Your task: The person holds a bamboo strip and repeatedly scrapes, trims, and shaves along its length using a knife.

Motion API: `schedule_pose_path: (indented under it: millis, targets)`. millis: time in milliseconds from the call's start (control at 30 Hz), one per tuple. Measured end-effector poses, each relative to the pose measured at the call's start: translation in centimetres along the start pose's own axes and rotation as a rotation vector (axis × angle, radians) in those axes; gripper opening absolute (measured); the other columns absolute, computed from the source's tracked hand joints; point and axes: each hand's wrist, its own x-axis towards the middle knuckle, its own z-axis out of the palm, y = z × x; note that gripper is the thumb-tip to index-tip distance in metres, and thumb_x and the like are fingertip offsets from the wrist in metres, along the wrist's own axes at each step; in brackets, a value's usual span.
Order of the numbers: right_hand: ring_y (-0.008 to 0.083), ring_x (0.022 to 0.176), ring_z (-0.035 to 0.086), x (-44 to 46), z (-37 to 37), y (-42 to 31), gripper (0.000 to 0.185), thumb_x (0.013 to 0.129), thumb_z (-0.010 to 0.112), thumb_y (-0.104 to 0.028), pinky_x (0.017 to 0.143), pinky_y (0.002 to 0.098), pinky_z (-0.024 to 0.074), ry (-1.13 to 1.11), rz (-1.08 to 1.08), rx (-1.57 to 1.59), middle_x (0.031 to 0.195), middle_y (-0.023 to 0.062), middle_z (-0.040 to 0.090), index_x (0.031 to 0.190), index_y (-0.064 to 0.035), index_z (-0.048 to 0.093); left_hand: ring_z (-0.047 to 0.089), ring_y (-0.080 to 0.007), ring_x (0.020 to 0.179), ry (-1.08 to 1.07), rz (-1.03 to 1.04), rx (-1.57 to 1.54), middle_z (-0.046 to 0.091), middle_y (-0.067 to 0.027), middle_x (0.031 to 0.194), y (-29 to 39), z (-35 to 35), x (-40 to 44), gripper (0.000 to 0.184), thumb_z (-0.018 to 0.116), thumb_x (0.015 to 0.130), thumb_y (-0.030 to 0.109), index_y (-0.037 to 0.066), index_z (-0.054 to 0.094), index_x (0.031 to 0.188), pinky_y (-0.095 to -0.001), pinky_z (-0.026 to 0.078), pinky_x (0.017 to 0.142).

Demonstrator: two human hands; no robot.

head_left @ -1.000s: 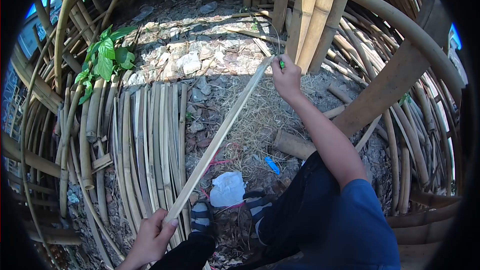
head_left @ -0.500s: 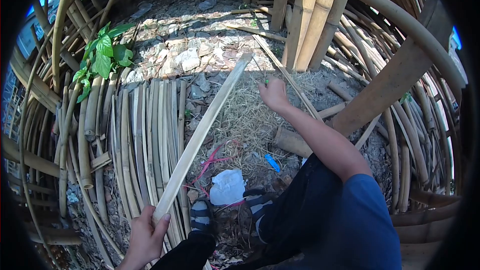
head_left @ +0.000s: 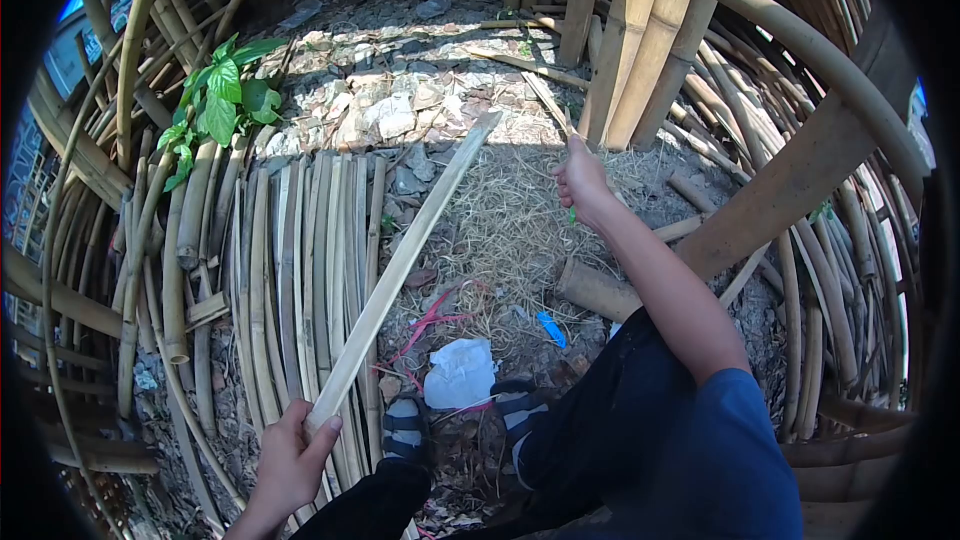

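Note:
A long pale bamboo strip (head_left: 405, 258) slants up from lower left to the upper middle. My left hand (head_left: 292, 458) grips its lower end, thumb on top. My right hand (head_left: 583, 180) is closed to the right of the strip's far end, apart from it. A bit of green (head_left: 572, 214) shows at the bottom of that fist, and the rest of what it holds is hard to make out. Thin curled shavings (head_left: 510, 230) cover the ground between the strip and my right forearm.
Split bamboo strips (head_left: 300, 280) lie in a row at left, beside a green plant (head_left: 222, 100). Thick bamboo posts (head_left: 640, 50) stand upper right. A bamboo piece (head_left: 598, 288), a white sheet (head_left: 460, 374) and a blue object (head_left: 551, 329) lie near my feet.
My right hand has left the strip's far end, moving down and then right and slightly up. My left hand still grips the near end. The view has shifted slightly.

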Motion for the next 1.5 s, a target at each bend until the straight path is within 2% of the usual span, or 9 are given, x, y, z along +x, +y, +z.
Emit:
schedule_pose_path:
  millis: [67,100,133,233,600,800,833,900,1500]
  targets:
    - [0.0097,0.047,0.036,-0.5,0.1,0.2,0.053,0.101,0.046,-0.057,0.043,0.0268,0.0291,-0.050,-0.006,0.039,0.062,-0.0020,0.041,0.082,-0.0075,0.048,0.048,-0.0121,0.051,-0.017,-0.051,-0.005,0.052,-0.0047,0.058,1.7,-0.3,-0.2,0.029,0.066,0.095,0.025,-0.003,0.059,0.095,-0.0324,0.037,0.049]
    - [0.0093,0.047,0.037,-1.3,0.5,0.2,0.051,0.102,0.045,-0.055,0.044,0.0264,0.0307,-0.091,-0.190,-0.044,0.063,-0.0020,0.042,0.083,-0.0077,0.048,0.044,-0.0064,0.057,-0.038,-0.101,-0.007,0.051,0.0002,0.063,2.1,-0.4,-0.4,0.024,0.066,0.095,0.022,-0.002,0.060,0.096,-0.0279,0.036,0.051]
    - [0.0089,0.047,0.038,-2.0,0.8,0.2,0.050,0.104,0.044,-0.053,0.044,0.0260,0.0322,-0.132,-0.375,-0.125,0.064,-0.0021,0.044,0.084,-0.0079,0.049,0.044,-0.0064,0.057,-0.033,-0.109,-0.009,0.051,0.0002,0.063,1.7,-0.3,-0.4,0.024,0.066,0.095,0.022,-0.002,0.060,0.096,-0.0279,0.036,0.051]
    - [0.0099,0.053,0.051,-6.6,2.0,-0.3,0.043,0.104,0.048,-0.046,0.046,0.0265,0.0360,-0.367,-0.450,-0.137,0.067,-0.0003,0.053,0.099,-0.0038,0.055,0.050,-0.0062,0.052,-0.063,-0.086,-0.117,0.055,-0.0015,0.063,0.7,-0.1,-0.3,0.026,0.070,0.094,0.021,-0.002,0.059,0.098,-0.0261,0.038,0.047]
    - [0.0041,0.051,0.043,-22.3,3.3,5.6,0.031,0.106,0.050,-0.036,0.047,0.0217,0.0339,-1.362,0.134,-0.178,0.070,-0.0013,0.057,0.104,-0.0059,0.060,0.048,-0.0062,0.051,-0.127,-0.088,-0.116,0.055,-0.0007,0.060,2.9,-0.3,-0.4,0.032,0.075,0.091,0.023,-0.004,0.060,0.096,-0.0280,0.037,0.044]
    - [0.0050,0.052,0.043,-23.5,4.8,7.1,0.034,0.105,0.051,-0.038,0.043,0.0223,0.0326,-1.356,0.243,-0.150,0.064,-0.0040,0.050,0.094,-0.0068,0.060,0.061,-0.0223,0.048,-0.085,0.027,-0.057,0.059,-0.0146,0.056,2.9,-0.6,-0.7,0.038,0.075,0.090,0.029,-0.005,0.059,0.090,-0.0369,0.045,0.046]
    - [0.0048,0.052,0.042,-23.6,5.0,7.4,0.035,0.105,0.051,-0.037,0.044,0.0221,0.0317,-1.305,0.290,-0.115,0.063,-0.0043,0.049,0.092,-0.0067,0.060,0.061,-0.0223,0.048,-0.082,0.017,-0.059,0.059,-0.0146,0.056,2.9,-0.5,-0.8,0.038,0.075,0.090,0.029,-0.005,0.059,0.090,-0.0369,0.045,0.046]
    - [0.0048,0.051,0.039,-23.7,5.1,7.1,0.035,0.105,0.051,-0.037,0.045,0.0223,0.0303,-1.305,0.282,-0.129,0.063,-0.0046,0.048,0.089,-0.0066,0.060,0.046,-0.0079,0.050,-0.060,0.029,-0.070,0.051,-0.0041,0.054,2.9,-0.5,-0.8,0.033,0.076,0.089,0.024,-0.004,0.059,0.092,-0.0316,0.035,0.044]
    - [0.0031,0.052,0.037,-22.8,4.6,4.1,0.037,0.104,0.056,-0.033,0.048,0.0217,0.0296,-1.138,0.251,-0.249,0.062,-0.0053,0.050,0.082,-0.0053,0.066,0.048,-0.0095,0.045,-0.020,0.056,-0.048,0.050,-0.0057,0.049,2.9,-0.8,-0.9,0.032,0.075,0.090,0.024,-0.004,0.060,0.091,-0.0320,0.035,0.042]
